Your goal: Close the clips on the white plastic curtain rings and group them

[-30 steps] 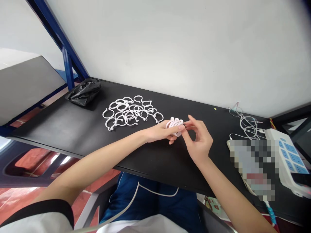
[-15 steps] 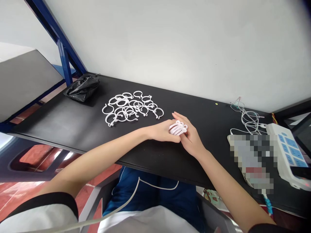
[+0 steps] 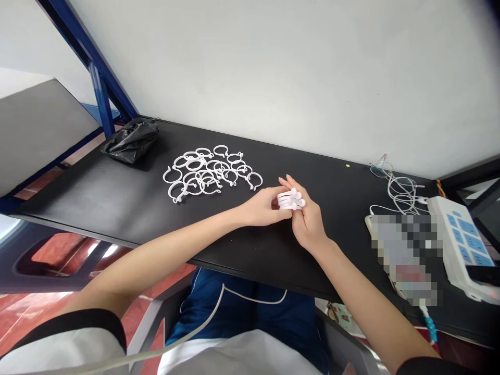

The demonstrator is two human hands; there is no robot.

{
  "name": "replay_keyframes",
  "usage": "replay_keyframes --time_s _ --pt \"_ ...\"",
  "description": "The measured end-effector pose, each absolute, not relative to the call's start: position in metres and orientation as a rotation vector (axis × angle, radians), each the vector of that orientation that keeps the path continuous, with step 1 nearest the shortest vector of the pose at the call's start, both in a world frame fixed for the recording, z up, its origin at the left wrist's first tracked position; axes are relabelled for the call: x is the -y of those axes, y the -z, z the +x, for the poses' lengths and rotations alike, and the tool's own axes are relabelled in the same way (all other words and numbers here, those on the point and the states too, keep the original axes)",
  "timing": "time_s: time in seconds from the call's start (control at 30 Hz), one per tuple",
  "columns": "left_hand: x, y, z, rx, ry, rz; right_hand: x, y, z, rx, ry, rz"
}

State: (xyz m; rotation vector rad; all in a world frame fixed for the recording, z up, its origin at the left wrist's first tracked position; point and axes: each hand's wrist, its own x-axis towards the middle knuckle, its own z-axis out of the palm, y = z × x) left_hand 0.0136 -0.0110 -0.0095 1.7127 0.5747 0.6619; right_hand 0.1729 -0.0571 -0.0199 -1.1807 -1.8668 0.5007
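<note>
Between my hands, above the black table (image 3: 258,260), is a stack of white curtain rings (image 3: 289,200) with small eyelets on their right side. My left hand (image 3: 262,207) closes on the stack from the left, with thumb and fingers around it. From the right, my right hand (image 3: 310,221) wraps the eyelet side, its fingers behind the stack and partly hidden. Left of my hands lies a loose pile of several more white rings (image 3: 209,169), flat and overlapping on the table.
A crumpled black plastic bag (image 3: 130,141) lies at the back left. To the right are a blurred-out phone-like device (image 3: 402,260), a white power strip (image 3: 464,245) and tangled white cables (image 3: 404,195). A pale wall (image 3: 273,78) rises behind the table.
The ring stack has turned in my hands, its bands now more level and its eyelets closer together. Both hands have shifted slightly. The loose pile stays as it was.
</note>
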Motion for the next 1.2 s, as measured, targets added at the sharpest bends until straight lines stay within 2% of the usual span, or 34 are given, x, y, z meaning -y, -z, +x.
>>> replay_keyframes --time_s 0.2,0.5,0.87,1.03,1.2 --pt "0.018 0.004 0.010 -0.932 -0.726 2.360 0.057 0.022 0.173 1.866 -0.300 -1.275" --pt "0.013 0.005 0.008 -1.094 -0.660 2.479 0.058 0.019 0.166 1.905 -0.265 -1.264" --pt "-0.003 0.005 -0.002 -0.744 -0.683 2.271 0.058 0.004 0.174 1.606 -0.728 -1.188" --pt "-0.001 0.002 -0.003 -0.689 -0.655 2.320 0.059 0.003 0.170 1.504 -1.138 -1.115" --pt "-0.004 0.003 -0.006 -0.687 -0.629 2.393 0.058 -0.004 0.170 1.469 -1.383 -1.002"
